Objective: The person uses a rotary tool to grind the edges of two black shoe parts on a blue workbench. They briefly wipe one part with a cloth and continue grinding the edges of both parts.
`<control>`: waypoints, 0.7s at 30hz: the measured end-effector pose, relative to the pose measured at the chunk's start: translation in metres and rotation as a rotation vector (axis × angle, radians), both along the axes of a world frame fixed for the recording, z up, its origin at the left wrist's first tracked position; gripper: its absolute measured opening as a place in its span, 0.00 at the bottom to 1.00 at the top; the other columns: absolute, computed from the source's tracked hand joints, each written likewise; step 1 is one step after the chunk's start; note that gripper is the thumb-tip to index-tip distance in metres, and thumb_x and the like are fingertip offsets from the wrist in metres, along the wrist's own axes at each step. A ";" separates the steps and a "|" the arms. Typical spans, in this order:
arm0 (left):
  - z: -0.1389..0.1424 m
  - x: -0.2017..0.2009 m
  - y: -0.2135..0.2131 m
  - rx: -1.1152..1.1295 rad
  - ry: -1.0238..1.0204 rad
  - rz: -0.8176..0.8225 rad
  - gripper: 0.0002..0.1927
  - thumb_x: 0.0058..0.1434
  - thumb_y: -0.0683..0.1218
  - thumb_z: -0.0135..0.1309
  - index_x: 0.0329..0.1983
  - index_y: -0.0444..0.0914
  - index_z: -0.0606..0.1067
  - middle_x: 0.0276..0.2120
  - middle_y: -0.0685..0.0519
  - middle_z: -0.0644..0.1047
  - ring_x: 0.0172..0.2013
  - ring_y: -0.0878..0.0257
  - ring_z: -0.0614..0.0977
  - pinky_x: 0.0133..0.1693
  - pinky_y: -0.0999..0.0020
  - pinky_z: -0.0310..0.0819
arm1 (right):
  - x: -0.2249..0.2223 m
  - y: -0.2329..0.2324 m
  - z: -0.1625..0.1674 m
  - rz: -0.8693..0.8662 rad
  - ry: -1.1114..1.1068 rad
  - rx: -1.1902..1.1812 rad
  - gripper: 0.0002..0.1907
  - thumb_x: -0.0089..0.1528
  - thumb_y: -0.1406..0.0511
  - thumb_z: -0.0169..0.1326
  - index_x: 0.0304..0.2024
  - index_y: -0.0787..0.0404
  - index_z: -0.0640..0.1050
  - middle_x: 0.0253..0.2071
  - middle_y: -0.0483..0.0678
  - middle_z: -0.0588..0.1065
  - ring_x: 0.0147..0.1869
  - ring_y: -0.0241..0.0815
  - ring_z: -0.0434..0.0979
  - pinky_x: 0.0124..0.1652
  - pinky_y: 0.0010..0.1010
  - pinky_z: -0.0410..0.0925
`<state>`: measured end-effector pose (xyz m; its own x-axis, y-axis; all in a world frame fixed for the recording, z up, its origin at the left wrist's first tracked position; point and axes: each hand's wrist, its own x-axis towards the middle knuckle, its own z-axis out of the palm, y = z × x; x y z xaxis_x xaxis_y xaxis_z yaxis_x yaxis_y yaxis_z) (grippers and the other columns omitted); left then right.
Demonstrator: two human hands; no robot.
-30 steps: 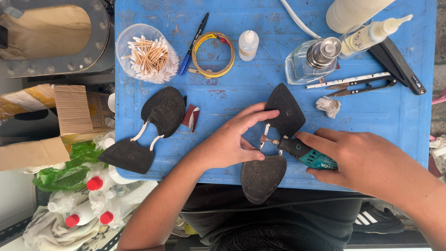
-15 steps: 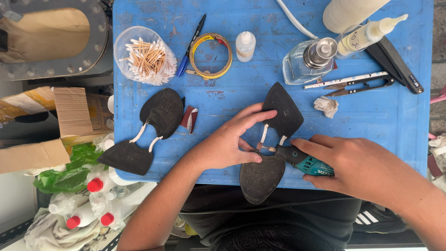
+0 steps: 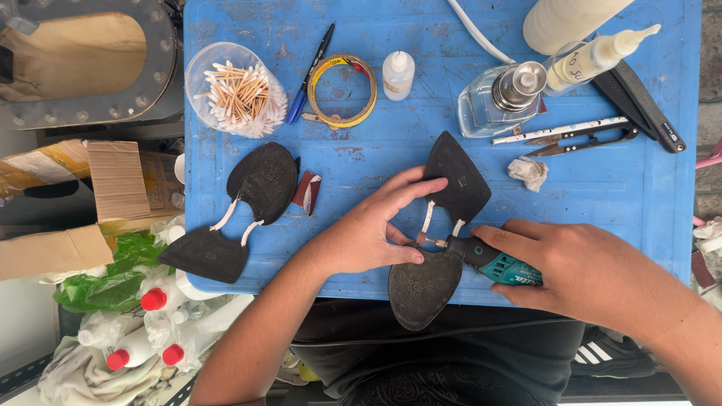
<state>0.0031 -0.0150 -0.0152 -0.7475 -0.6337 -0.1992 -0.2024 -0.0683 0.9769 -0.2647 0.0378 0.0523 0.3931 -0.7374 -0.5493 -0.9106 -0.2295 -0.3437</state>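
Two black sole pieces [image 3: 440,225], joined by white straps, were laid at the near edge of the blue tray [image 3: 647,195]. They were pinned flat by the left hand [image 3: 368,233]; a teal rotary tool [image 3: 489,262] was gripped in the right hand [image 3: 594,271], its tip apparently touching the straps.

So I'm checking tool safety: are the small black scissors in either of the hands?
No, the scissors lie untouched on the blue tray, while the right hand grips a teal rotary tool.
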 end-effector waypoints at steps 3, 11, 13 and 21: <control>0.000 0.000 0.000 -0.018 0.002 0.000 0.52 0.48 0.33 0.68 0.74 0.50 0.60 0.77 0.46 0.49 0.68 0.55 0.71 0.46 0.68 0.83 | -0.002 0.000 -0.002 -0.013 -0.001 0.011 0.41 0.51 0.47 0.66 0.67 0.41 0.73 0.48 0.38 0.79 0.32 0.48 0.83 0.37 0.39 0.77; -0.001 0.002 0.001 -0.016 0.025 -0.004 0.52 0.49 0.33 0.68 0.75 0.48 0.59 0.77 0.46 0.50 0.68 0.54 0.71 0.47 0.68 0.83 | -0.008 0.001 -0.003 -0.042 -0.133 -0.138 0.39 0.51 0.49 0.68 0.63 0.48 0.76 0.45 0.43 0.80 0.31 0.53 0.82 0.34 0.42 0.75; -0.002 0.002 -0.001 -0.025 0.052 0.015 0.51 0.50 0.33 0.68 0.75 0.46 0.59 0.77 0.45 0.51 0.68 0.54 0.70 0.47 0.67 0.83 | -0.013 0.000 -0.005 -0.100 -0.146 -0.105 0.39 0.50 0.50 0.69 0.63 0.48 0.76 0.45 0.42 0.81 0.32 0.53 0.82 0.34 0.41 0.75; 0.006 0.001 0.013 -0.303 -0.119 0.237 0.36 0.57 0.38 0.64 0.69 0.41 0.66 0.57 0.48 0.75 0.45 0.62 0.85 0.37 0.70 0.84 | -0.059 0.002 -0.038 -0.386 -0.456 0.129 0.40 0.48 0.57 0.72 0.62 0.58 0.76 0.41 0.49 0.82 0.40 0.45 0.82 0.40 0.34 0.76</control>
<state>0.0046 -0.0017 -0.0090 -0.5566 -0.8291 -0.0531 -0.3288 0.1611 0.9306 -0.3234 0.0393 0.0143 0.3271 -0.8126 -0.4824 -0.6740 0.1572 -0.7218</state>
